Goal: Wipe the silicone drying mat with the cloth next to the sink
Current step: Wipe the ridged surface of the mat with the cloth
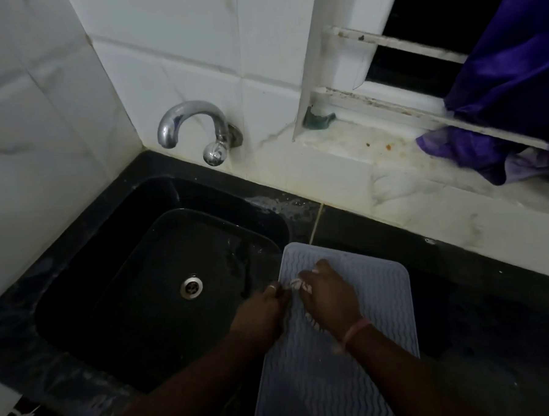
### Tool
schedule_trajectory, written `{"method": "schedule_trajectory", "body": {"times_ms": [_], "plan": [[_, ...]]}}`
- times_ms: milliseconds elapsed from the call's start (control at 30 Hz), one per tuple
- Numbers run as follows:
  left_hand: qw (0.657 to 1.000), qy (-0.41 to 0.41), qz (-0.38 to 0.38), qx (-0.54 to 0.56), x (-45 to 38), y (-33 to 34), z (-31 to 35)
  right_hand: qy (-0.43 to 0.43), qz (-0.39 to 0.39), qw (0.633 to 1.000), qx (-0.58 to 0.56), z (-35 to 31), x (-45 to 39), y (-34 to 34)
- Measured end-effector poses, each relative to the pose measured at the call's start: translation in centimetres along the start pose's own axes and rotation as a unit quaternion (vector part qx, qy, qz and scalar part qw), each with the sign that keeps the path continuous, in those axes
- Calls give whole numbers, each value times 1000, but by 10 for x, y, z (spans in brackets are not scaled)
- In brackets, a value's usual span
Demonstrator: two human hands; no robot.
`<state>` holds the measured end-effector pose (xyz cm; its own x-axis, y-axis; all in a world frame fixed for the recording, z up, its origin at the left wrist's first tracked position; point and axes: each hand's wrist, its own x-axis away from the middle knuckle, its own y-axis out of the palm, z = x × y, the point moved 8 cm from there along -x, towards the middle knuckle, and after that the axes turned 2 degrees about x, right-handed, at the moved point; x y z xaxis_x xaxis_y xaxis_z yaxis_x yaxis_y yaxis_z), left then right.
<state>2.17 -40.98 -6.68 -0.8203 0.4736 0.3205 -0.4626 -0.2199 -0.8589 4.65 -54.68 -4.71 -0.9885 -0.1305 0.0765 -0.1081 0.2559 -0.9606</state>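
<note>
Head view: black polished stone counter under white tiled walls, window sill at 2 o'clock draped with purple fabric. Grey ribbed silicone drying mat lies on the counter at 6 o'clock, its left edge beside the black rectangular sink; bare counter to its right. Sink holds only a steel drain; chrome tap above. Left hand and right hand pinch a small pale cloth over the mat.
</note>
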Motion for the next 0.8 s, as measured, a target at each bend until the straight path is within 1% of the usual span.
{"method": "schedule_trajectory", "body": {"times_ms": [100,233,300,367,433,533,667,800], "plan": [[1000,4,1,-30,-3,2,1,23,18,999,22,13,-36,-10],[999,4,5,-41,-13,-4,1,65,16,998,18,14,-59,-22],[1000,3,11,-27,-15,-4,1,55,18,998,21,7,-54,-23],[1000,-7,13,-15,-15,-1,-1,23,6,1000,10,-4,-39,-18],[1000,-7,-4,0,-17,3,-3,5,-12,1000,2,-11,-21,-11],[999,13,-40,-6,-24,4,-3,5,-16,1000,-1,-9,-13,-5],[997,19,-69,-33,-34,1,-1,25,1,1000,-7,5,-43,-10],[995,20,-92,-45,-38,-2,2,78,21,997,4,30,-82,-27]]}}
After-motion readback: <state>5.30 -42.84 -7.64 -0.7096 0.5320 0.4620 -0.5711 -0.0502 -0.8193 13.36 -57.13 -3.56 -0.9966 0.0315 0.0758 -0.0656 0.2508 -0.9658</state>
